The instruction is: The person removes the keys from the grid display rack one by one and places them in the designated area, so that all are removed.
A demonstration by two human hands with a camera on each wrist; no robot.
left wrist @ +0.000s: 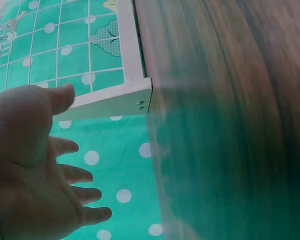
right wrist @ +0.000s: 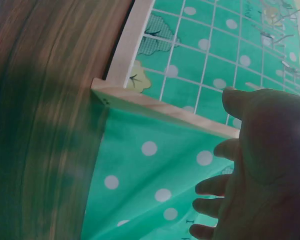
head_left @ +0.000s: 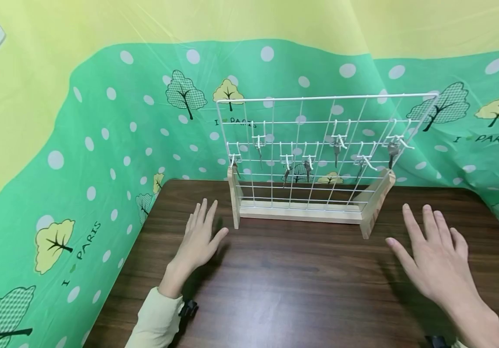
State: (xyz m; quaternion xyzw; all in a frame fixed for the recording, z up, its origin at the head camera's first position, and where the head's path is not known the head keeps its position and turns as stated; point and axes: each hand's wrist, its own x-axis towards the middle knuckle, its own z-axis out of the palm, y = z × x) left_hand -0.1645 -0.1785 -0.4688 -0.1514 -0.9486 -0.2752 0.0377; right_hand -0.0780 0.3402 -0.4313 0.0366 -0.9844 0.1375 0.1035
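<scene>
A white wire grid rack [head_left: 328,98] stands upright on a wooden base [head_left: 300,212]. White hooks [head_left: 366,162] hang on its wires, and several small metal keys [head_left: 393,149] dangle from them. To the left of the rack, my left hand [head_left: 197,244] is held with fingers extended and thumb spread, holding nothing. On the other side, my right hand [head_left: 438,263] is also spread and grips nothing. Both wrist views show the palms near the wooden end pieces [left wrist: 132,97] of the rack, with a visible gap between hand and wood.
The rack sits toward the back of a dark brown wooden table [head_left: 275,280]. Green and yellow patterned cloth [head_left: 114,96] with trees and white dots hangs behind and along the left side. A dark wrist strap [head_left: 188,308] sits at the left sleeve.
</scene>
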